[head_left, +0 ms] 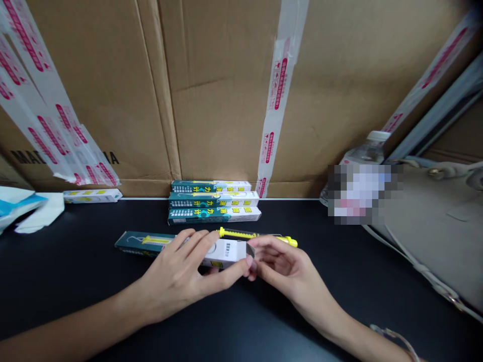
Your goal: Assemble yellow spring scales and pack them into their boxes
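My left hand [181, 274] is wrapped over a long narrow teal-and-white box [151, 242] lying on the black table [75, 281]. My right hand [281, 266] pinches the flap at the box's open right end [249, 250]. A yellow pen-like tool [256, 235] lies on the table just behind both hands, touching neither. Three matching boxes [214, 203] lie stacked side by side farther back, against the cardboard.
A taped cardboard wall [226, 90] closes the back. One more box [92, 195] and white and blue wrapping [26, 208] lie at far left. A water bottle [372, 146] and a grey bag [433, 226] fill the right side.
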A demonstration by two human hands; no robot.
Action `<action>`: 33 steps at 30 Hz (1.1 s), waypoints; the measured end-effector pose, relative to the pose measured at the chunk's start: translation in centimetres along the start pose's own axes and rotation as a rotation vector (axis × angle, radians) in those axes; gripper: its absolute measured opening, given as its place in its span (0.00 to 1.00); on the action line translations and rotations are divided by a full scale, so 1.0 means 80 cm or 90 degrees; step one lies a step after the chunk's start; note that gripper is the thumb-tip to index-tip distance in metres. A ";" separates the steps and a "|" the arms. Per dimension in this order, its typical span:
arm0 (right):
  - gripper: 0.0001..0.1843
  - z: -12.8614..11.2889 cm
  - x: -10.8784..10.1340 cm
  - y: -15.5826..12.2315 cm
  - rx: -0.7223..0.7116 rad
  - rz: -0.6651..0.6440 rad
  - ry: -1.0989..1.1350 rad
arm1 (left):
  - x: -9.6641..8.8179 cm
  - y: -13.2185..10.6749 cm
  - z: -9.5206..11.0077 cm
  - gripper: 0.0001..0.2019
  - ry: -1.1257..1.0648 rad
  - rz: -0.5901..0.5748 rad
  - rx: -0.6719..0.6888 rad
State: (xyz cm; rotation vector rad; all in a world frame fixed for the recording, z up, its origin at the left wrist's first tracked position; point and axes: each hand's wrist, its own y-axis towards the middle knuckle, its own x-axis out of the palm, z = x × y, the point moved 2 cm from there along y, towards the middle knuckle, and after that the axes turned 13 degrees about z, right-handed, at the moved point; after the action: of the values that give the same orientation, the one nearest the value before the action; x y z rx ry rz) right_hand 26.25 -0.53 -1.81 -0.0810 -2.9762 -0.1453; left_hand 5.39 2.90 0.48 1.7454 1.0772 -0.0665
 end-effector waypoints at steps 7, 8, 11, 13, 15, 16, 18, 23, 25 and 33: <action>0.13 0.002 0.001 -0.002 0.015 0.000 0.023 | 0.003 -0.009 -0.001 0.29 -0.010 -0.009 -0.010; 0.13 0.002 0.001 -0.002 0.013 0.001 0.023 | 0.003 -0.009 -0.001 0.29 -0.010 -0.006 -0.011; 0.11 0.000 0.001 -0.001 0.006 0.008 0.030 | 0.002 -0.003 -0.001 0.29 -0.012 0.002 -0.001; 0.11 -0.002 0.001 0.000 0.008 0.016 0.032 | 0.000 0.003 -0.001 0.26 -0.009 0.006 0.009; 0.11 -0.003 0.002 -0.001 0.016 0.017 0.026 | -0.001 0.009 0.000 0.23 0.002 0.015 0.012; 0.11 -0.003 0.002 -0.001 0.021 0.014 0.023 | -0.002 0.011 0.000 0.21 0.009 0.023 0.011; 0.12 -0.004 0.002 -0.002 0.022 0.005 0.021 | -0.001 0.012 0.000 0.20 0.017 0.036 0.012; 0.10 -0.005 0.003 -0.003 0.008 -0.005 0.027 | 0.004 0.002 0.001 0.27 0.006 0.044 0.020; 0.10 -0.005 0.004 -0.003 -0.004 -0.002 0.022 | 0.005 0.000 0.002 0.30 0.006 0.055 0.026; 0.11 -0.005 0.004 -0.018 -0.227 0.053 -0.195 | -0.002 0.006 0.000 0.23 -0.054 0.045 0.045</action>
State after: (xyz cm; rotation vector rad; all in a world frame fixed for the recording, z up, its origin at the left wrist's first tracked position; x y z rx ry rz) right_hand 25.90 -1.95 -1.51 -0.2942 -3.2014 -0.7123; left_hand 5.61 2.80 0.87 1.8258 0.9609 -0.1350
